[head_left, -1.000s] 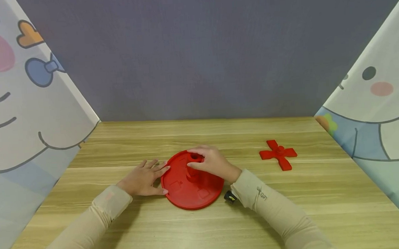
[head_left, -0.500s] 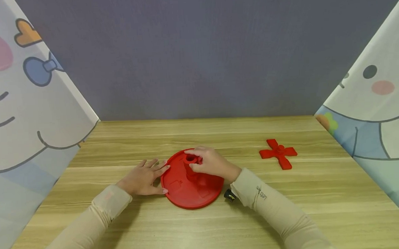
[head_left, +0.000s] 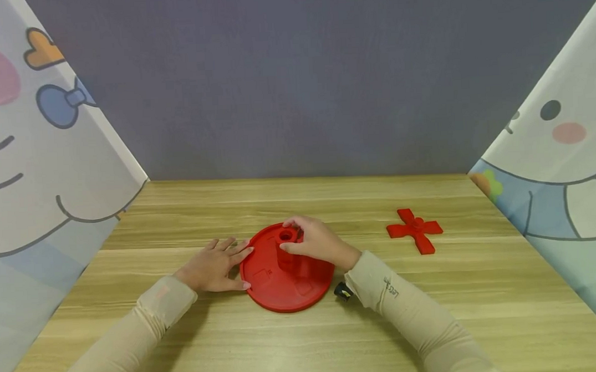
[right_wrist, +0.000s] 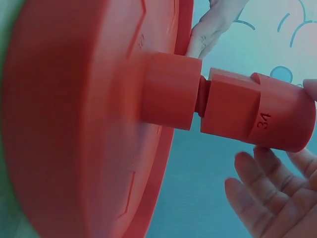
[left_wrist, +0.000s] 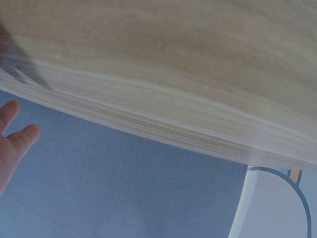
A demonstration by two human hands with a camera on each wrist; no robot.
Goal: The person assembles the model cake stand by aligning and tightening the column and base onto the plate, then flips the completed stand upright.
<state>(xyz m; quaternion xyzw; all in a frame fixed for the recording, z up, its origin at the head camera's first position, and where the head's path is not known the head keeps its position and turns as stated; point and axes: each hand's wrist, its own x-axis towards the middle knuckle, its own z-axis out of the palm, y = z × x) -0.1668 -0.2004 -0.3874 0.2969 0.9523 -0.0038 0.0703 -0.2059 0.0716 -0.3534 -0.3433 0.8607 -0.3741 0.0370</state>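
A red round base (head_left: 275,295) with a raised rim lies on the table, a short post (right_wrist: 171,91) rising from its middle. On the post sits a red cylindrical part (right_wrist: 282,114) marked 34, slightly tilted in the right wrist view, with a narrow neck visible between the two. My right hand (head_left: 320,243) holds this part near its hollow top, thumb on one side and fingers on the other. My left hand (head_left: 214,267) rests with spread fingers at the base's left rim; only some fingertips show in the left wrist view.
A red four-bladed piece (head_left: 416,231) with a central knob lies on the table at the right. A small black object (head_left: 342,291), partly hidden by the right sleeve, is beside the base. A grey panel (head_left: 293,86) stands behind the wooden table (head_left: 265,348).
The cylindrical part has shifted slightly left on the post, and my right fingers have changed position around its top. My left hand and the base have stayed in place.
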